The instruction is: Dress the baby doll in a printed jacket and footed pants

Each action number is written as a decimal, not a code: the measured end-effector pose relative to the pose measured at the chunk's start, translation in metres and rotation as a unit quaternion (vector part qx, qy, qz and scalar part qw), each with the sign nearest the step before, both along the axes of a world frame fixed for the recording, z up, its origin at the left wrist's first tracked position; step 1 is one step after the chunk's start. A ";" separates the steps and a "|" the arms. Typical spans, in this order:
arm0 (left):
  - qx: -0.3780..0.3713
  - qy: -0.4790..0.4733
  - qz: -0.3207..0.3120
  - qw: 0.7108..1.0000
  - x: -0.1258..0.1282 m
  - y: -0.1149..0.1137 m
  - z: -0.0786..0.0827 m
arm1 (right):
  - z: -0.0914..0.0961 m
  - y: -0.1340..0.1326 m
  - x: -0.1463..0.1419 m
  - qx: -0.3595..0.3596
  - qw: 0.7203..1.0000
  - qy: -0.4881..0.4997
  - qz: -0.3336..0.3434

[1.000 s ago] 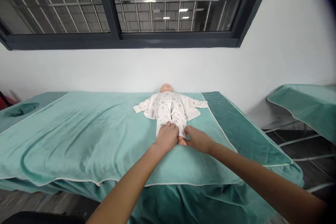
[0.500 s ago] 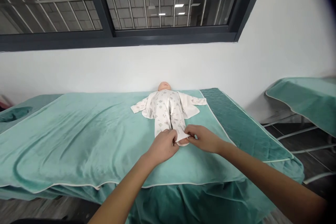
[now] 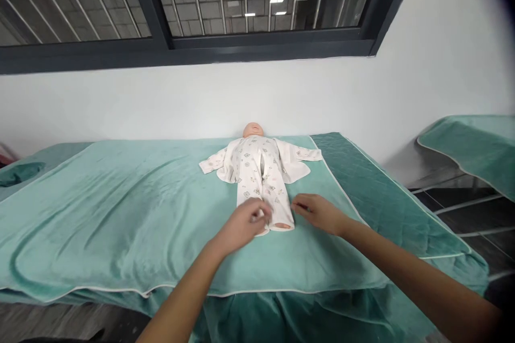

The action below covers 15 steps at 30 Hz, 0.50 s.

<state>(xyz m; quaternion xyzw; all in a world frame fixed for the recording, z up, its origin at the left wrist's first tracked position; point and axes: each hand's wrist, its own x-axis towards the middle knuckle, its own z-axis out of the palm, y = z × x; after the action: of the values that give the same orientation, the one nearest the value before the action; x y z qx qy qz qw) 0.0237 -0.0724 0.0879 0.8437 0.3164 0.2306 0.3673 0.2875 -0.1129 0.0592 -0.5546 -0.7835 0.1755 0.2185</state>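
A baby doll [image 3: 253, 129] lies on its back on a light green blanket, with its head toward the wall. It wears a white patterned top [image 3: 295, 163] with the sleeves spread and white patterned trousers [image 3: 276, 190]. My left hand [image 3: 243, 225] is over the lower end of the left trouser leg and hides part of it. Its fingers are loosely curled, with a gap between thumb and forefinger. Just beside the right trouser leg is my right hand [image 3: 319, 214], fingers bent and apart from the cuff. A bit of the doll's foot shows inside that cuff.
The light green blanket [image 3: 161, 225] covers most of a bed with a darker green quilted cover [image 3: 378, 203]. Behind it stand a white wall [image 3: 193, 102] and a dark-framed barred window [image 3: 225, 53]. Another green-covered bed [image 3: 478, 144] is at the right.
Both hands have let go of the right trouser cuff, which now lies flat around the foot. My left hand moved slightly left and my right hand slightly right. The view tilted down a little.
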 end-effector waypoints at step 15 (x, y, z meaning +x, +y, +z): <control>0.270 0.195 0.084 0.939 -0.024 0.116 -0.060 | -0.047 0.097 -0.018 0.159 0.983 -0.083 -0.040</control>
<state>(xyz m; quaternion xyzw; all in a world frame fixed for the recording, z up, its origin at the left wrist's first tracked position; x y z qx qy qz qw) -0.0003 0.0437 0.0279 0.9097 0.3776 0.1688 0.0363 0.2698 -0.0162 0.0122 -0.5563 -0.7942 -0.0066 0.2445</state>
